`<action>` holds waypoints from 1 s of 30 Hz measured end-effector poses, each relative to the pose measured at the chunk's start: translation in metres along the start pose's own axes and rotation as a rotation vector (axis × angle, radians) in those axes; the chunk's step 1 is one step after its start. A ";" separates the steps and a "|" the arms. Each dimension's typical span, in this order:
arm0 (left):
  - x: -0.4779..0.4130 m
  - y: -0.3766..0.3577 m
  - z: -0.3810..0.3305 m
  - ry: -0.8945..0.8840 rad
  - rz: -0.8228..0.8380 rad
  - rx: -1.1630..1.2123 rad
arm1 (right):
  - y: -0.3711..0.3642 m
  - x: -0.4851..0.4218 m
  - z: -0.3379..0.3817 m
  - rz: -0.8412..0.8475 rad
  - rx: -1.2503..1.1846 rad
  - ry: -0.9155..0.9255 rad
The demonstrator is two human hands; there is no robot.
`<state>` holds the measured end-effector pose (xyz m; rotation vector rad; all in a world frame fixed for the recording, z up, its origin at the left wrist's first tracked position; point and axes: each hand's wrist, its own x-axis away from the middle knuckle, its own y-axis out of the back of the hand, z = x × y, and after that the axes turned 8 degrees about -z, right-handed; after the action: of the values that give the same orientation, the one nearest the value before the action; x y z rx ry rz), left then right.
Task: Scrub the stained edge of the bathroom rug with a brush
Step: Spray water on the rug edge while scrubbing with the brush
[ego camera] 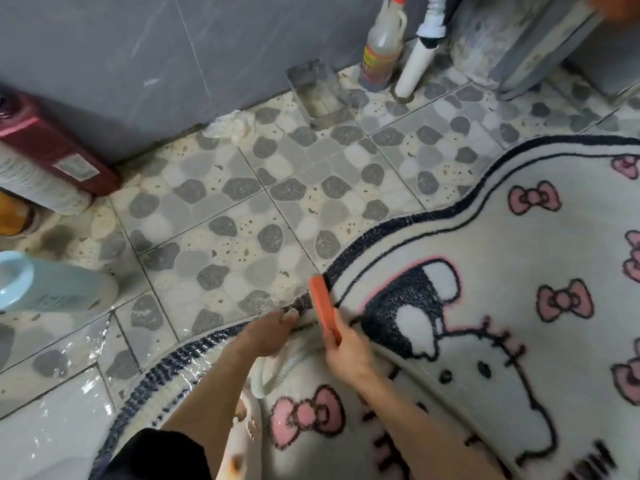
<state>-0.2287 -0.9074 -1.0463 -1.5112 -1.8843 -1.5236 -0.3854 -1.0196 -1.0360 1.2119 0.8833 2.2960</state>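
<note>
- Far left: red bottle [52,147] by the grey wall [104,64], blue bottle [52,285] nearer the camera. Both sit on the pebble-tile floor [214,209].
- Floor is wet and glossy at lower left.
- Rag [232,124] is bunched at the foot of the wall.
- Left hand [266,332]: back up, fingertips on the dark border [363,237] of the rug [519,306]. Can't tell whether they pinch it or just press.
- White hose [277,372] loops on the rug below the left wrist.
- Brush [323,306]: orange, lying across the border at the rug's near-left edge, just right of the left fingertips. Front end points away from the camera.
- Right hand [349,355]: fingers wrapped round the brush's rear end. Hands are close together, not touching.
- Back wall: clear bottle [382,50] with a red cap, white pipe [417,60] just beside it.
- Rug fills the right side: white pile, cartoon cat face, pink bows, flat on the floor.
</note>
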 end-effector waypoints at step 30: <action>0.247 0.144 -0.508 -0.733 0.250 -0.878 | 0.315 0.317 -0.060 -0.429 -0.821 -0.961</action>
<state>-0.3965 -1.2174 -0.5815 -2.8734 -1.1909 -1.9512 -0.6253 -1.0780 -0.6580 1.3022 -0.1530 1.2214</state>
